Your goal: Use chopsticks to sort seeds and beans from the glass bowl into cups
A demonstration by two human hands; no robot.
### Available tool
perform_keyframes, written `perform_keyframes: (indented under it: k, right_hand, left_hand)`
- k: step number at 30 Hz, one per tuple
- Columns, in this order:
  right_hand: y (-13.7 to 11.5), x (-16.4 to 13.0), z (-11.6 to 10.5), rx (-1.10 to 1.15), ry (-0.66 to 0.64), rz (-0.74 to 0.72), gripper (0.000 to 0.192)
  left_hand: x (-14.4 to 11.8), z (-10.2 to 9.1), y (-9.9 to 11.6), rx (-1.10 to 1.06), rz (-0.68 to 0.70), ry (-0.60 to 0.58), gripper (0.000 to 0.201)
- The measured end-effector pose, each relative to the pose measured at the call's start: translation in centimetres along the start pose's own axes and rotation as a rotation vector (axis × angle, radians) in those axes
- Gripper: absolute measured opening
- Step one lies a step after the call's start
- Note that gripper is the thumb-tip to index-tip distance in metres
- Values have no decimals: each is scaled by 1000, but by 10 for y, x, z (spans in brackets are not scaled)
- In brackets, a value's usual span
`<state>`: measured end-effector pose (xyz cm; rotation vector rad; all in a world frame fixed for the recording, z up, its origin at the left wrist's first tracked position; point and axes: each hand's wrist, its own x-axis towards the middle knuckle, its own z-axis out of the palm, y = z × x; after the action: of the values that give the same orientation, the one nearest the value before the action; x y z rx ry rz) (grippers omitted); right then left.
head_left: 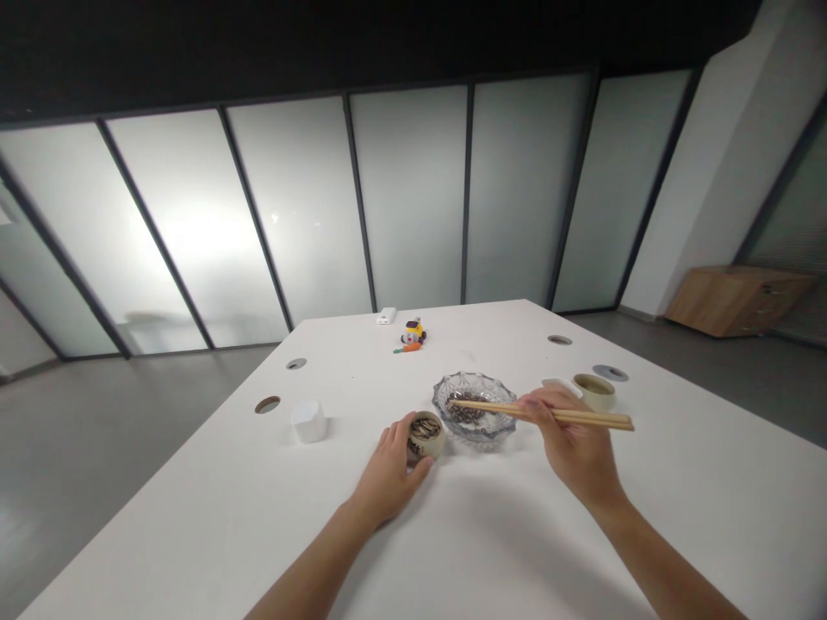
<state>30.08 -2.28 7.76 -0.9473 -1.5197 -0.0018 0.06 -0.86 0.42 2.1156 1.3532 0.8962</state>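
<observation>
My left hand (388, 474) rests on the white table (258, 517) and wraps around a small beige cup (426, 435) filled with dark seeds. My right hand (572, 443) holds a pair of wooden chopsticks (491, 407), whose tips reach left over a clear glass bowl (475, 405) that holds more dark seeds. The cup stands just left of the bowl, close to touching it.
A second beige cup (595, 392) stands right of the bowl, a white lid-like piece beside it. A white faceted cup (308, 421) sits to the left. Farther back lie a small yellow toy (413, 331) and a white box (386, 316). Cable holes dot the table.
</observation>
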Motion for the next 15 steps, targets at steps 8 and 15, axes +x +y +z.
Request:
perform_keyframes:
  k: [8, 15]
  right_hand:
    - [-9, -6, 6, 108, -161, -14, 43]
    - [21, 13, -11, -56, -184, 98, 61]
  left_hand:
    - [-1, 0, 0, -9, -8, 1, 77]
    - [0, 2, -2, -22, -16, 5, 77]
